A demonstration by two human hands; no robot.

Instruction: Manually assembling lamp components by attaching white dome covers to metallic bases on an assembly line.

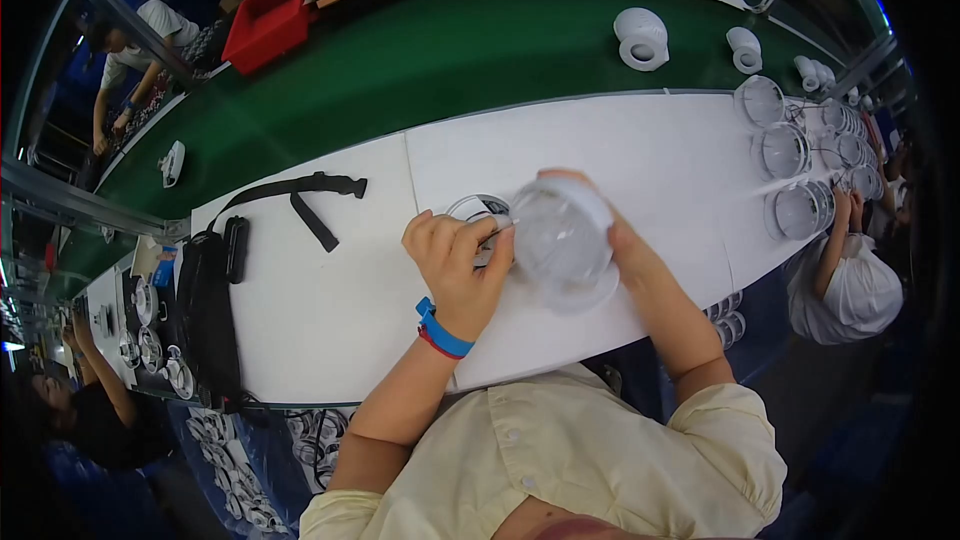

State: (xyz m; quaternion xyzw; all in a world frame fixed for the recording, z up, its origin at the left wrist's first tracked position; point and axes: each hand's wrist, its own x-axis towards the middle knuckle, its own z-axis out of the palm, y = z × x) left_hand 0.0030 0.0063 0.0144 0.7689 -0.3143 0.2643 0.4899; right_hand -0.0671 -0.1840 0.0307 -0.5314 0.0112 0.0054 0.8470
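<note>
Over the white tabletop, my right hand grips a round, clear plastic cover from its right side; its pale rim is smeared by motion. My left hand, with a blue and red wristband, is closed, thumb and fingers pinched together at the cover's left edge. A small round grey and white part with a thin dark wire shows behind these fingers. They seem to hold this part, though its lower side is hidden by the hand.
A black bag with a strap lies at left. Beyond the tabletop runs a green belt bearing white housings and a white part. A red bin stands far left. Clear covers stack at right, near co-workers.
</note>
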